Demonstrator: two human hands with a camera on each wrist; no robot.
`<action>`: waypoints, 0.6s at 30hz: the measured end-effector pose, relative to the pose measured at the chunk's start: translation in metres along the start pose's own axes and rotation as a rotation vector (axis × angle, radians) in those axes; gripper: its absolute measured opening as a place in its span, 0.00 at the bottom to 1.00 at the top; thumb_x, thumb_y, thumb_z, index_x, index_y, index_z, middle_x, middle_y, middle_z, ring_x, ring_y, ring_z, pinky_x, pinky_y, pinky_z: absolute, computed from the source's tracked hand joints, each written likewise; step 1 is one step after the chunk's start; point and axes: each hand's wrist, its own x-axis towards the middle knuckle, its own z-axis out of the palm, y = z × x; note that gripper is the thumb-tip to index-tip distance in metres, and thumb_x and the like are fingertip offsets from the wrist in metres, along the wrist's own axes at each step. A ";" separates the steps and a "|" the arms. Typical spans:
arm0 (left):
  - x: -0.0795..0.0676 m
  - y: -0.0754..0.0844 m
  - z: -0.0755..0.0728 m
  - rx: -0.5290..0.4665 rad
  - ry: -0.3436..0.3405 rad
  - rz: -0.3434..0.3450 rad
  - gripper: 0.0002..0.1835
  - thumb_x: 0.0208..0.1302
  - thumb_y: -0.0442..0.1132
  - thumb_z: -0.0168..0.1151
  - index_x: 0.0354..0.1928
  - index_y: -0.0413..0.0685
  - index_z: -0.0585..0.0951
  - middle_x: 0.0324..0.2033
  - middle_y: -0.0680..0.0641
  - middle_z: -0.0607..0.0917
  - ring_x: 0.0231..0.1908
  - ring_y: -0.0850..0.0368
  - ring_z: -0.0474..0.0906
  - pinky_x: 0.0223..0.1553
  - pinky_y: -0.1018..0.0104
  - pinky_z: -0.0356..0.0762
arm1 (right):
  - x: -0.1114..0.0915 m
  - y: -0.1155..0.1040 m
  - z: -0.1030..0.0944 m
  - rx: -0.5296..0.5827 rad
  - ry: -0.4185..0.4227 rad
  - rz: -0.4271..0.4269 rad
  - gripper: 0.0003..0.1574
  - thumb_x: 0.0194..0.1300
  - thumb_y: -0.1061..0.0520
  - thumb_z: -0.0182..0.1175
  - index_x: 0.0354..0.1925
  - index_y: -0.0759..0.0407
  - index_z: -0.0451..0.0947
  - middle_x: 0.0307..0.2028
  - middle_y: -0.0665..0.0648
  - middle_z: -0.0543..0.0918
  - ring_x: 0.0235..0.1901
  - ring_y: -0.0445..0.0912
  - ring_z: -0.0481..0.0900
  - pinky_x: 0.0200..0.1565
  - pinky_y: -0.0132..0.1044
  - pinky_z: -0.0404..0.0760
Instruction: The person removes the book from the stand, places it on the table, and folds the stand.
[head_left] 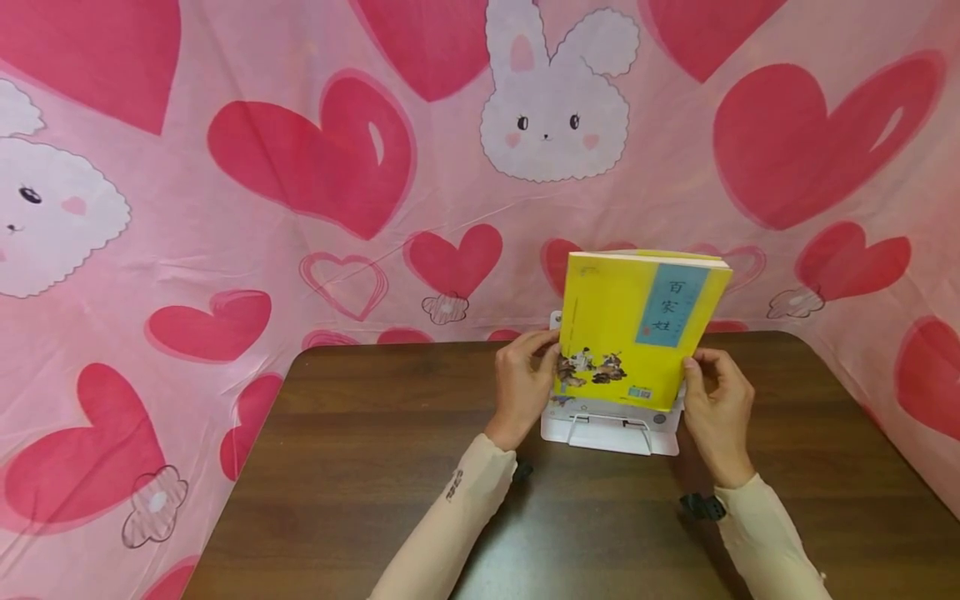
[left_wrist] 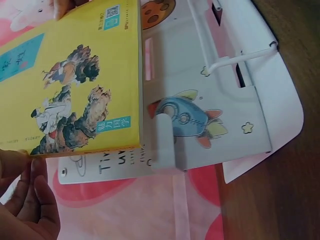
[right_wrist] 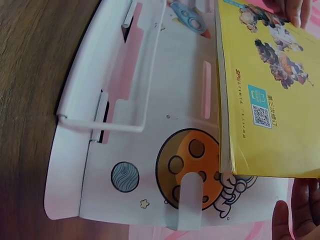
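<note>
A yellow book (head_left: 607, 308) with a blue title panel is held upright between both hands, tilted a little. My left hand (head_left: 522, 383) pinches its left edge, thumb in front. On the opposite edge my right hand (head_left: 718, 408) grips with the thumb on the cover and the fingers behind. Behind and below the book stands a white book stand (head_left: 609, 440) printed with space cartoons. In the left wrist view the book's lower edge is lifted off the stand's back plate (left_wrist: 220, 155), above the wire page holder (left_wrist: 245, 57).
The stand rests on a dark wooden table (head_left: 375, 433). Behind the table hangs a pink cloth (head_left: 450, 208) with hearts and rabbits. Side clips, such as the white tab (right_wrist: 191, 202), project from the stand.
</note>
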 end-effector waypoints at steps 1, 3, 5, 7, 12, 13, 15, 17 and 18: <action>0.000 0.000 -0.001 -0.005 -0.005 -0.005 0.12 0.70 0.35 0.68 0.52 0.42 0.89 0.45 0.46 0.92 0.41 0.54 0.89 0.48 0.67 0.88 | 0.000 -0.001 0.000 0.001 -0.008 0.013 0.10 0.73 0.66 0.60 0.46 0.75 0.79 0.38 0.25 0.77 0.39 0.28 0.76 0.49 0.15 0.73; 0.000 0.000 -0.002 -0.015 -0.010 -0.013 0.12 0.70 0.35 0.68 0.52 0.42 0.89 0.45 0.45 0.92 0.41 0.54 0.89 0.49 0.66 0.88 | -0.001 -0.002 0.000 0.010 -0.027 0.038 0.10 0.74 0.65 0.60 0.47 0.74 0.79 0.38 0.26 0.77 0.39 0.29 0.76 0.48 0.14 0.74; 0.001 0.000 -0.004 -0.023 -0.012 -0.015 0.11 0.70 0.34 0.68 0.51 0.41 0.89 0.45 0.45 0.92 0.41 0.53 0.89 0.48 0.66 0.88 | -0.002 -0.003 0.000 0.028 -0.048 0.060 0.10 0.74 0.65 0.60 0.49 0.74 0.79 0.39 0.27 0.78 0.38 0.30 0.76 0.48 0.13 0.75; 0.001 -0.001 -0.005 -0.031 -0.009 -0.017 0.11 0.69 0.33 0.68 0.50 0.39 0.89 0.44 0.44 0.92 0.41 0.53 0.89 0.48 0.65 0.88 | -0.003 -0.005 0.000 0.045 -0.067 0.079 0.11 0.74 0.65 0.60 0.50 0.73 0.79 0.39 0.29 0.79 0.38 0.31 0.76 0.46 0.13 0.75; 0.004 -0.003 -0.008 -0.059 -0.008 -0.017 0.10 0.68 0.30 0.69 0.49 0.37 0.89 0.43 0.41 0.92 0.40 0.51 0.89 0.47 0.65 0.88 | -0.004 -0.007 -0.001 0.074 -0.100 0.124 0.12 0.74 0.65 0.60 0.52 0.71 0.79 0.39 0.32 0.79 0.36 0.34 0.76 0.42 0.13 0.77; 0.005 -0.003 -0.009 -0.064 -0.010 -0.019 0.10 0.68 0.30 0.69 0.49 0.37 0.89 0.43 0.41 0.92 0.40 0.51 0.89 0.47 0.64 0.88 | -0.004 -0.008 -0.001 0.077 -0.109 0.136 0.12 0.74 0.64 0.60 0.52 0.71 0.78 0.39 0.33 0.79 0.36 0.35 0.76 0.42 0.14 0.77; 0.006 -0.002 -0.010 -0.078 -0.017 -0.028 0.10 0.68 0.30 0.68 0.49 0.36 0.89 0.43 0.41 0.92 0.41 0.51 0.89 0.47 0.65 0.88 | -0.005 -0.009 -0.001 0.080 -0.124 0.162 0.13 0.75 0.64 0.60 0.53 0.70 0.78 0.39 0.33 0.79 0.36 0.36 0.75 0.40 0.14 0.78; 0.006 -0.002 -0.011 -0.096 -0.027 -0.043 0.10 0.68 0.29 0.68 0.49 0.36 0.89 0.43 0.41 0.92 0.41 0.51 0.88 0.47 0.64 0.88 | -0.006 -0.009 -0.001 0.083 -0.139 0.192 0.13 0.76 0.63 0.59 0.54 0.69 0.77 0.39 0.34 0.79 0.35 0.37 0.75 0.39 0.16 0.79; 0.006 -0.002 -0.012 -0.101 -0.032 -0.051 0.10 0.68 0.29 0.68 0.49 0.37 0.89 0.43 0.41 0.92 0.41 0.51 0.88 0.47 0.64 0.88 | -0.006 -0.009 -0.001 0.082 -0.145 0.205 0.13 0.76 0.63 0.59 0.54 0.69 0.77 0.39 0.34 0.79 0.35 0.38 0.75 0.39 0.16 0.79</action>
